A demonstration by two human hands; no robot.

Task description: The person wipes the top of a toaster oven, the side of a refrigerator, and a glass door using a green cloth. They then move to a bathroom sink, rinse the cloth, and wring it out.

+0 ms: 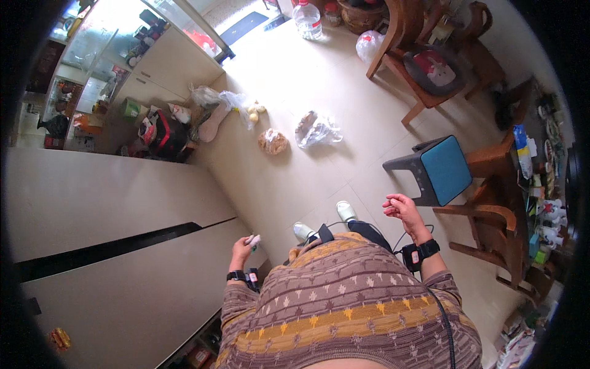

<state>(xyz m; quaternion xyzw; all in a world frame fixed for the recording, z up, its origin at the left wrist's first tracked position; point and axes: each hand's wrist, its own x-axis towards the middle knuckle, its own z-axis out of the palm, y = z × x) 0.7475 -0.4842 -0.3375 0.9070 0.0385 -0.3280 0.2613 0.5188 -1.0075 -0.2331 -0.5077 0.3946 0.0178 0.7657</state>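
Note:
My left hand [242,252], low beside the pale cabinet front, holds a small whitish item [253,240] that is too small to name. My right hand [402,211] is held out over the floor with its fingers loosely bent and nothing seen in it. Both wrists wear black straps with small devices. The nearest thing to my right hand is a stool [446,170] with a blue seat and dark legs. Ahead on the tiled floor lie a clear plastic bag [320,131] with something in it, a brown bagged bundle [273,141] and several round yellowish items [254,114].
A large pale cabinet [129,286] with a dark recessed slot stands at the left. Bags and a dark container [170,136] sit by the shelves. Wooden chairs [428,99] line the right side, near a cluttered table. A large water bottle [307,23] stands far ahead.

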